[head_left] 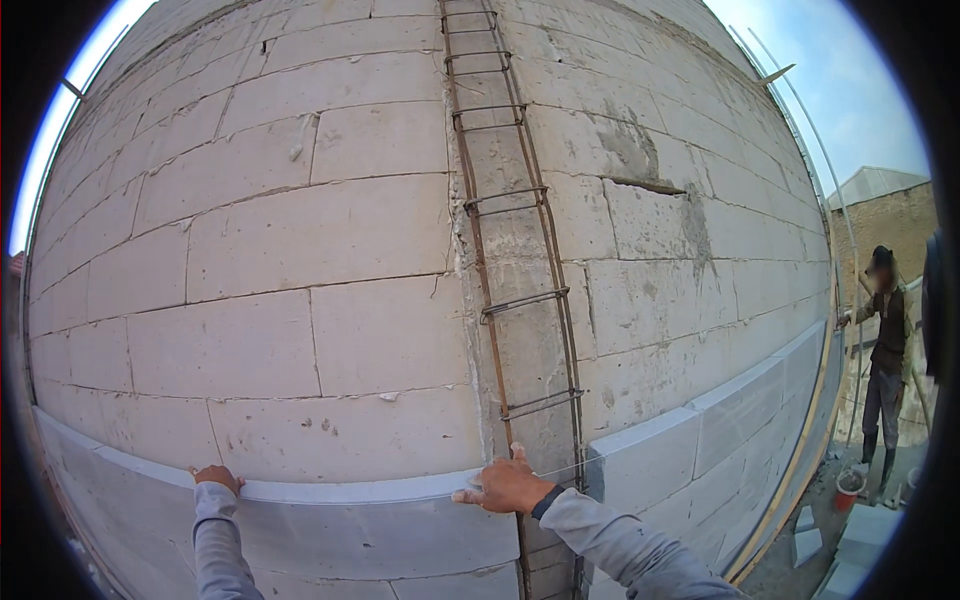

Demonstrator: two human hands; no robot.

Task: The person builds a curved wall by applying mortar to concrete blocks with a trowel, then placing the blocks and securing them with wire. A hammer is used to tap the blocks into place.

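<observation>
A tall wall of pale blocks (380,240) rises in daylight under blue sky (870,80), with a brown wall (905,212) and grey ground (778,565) at right.

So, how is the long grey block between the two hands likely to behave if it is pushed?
The grey block looks stiff, being thick and flat-faced. Its flat sides suggest it would slide rather than roll. Its edges may chip, judging by small pits in the pale wall behind it.
</observation>
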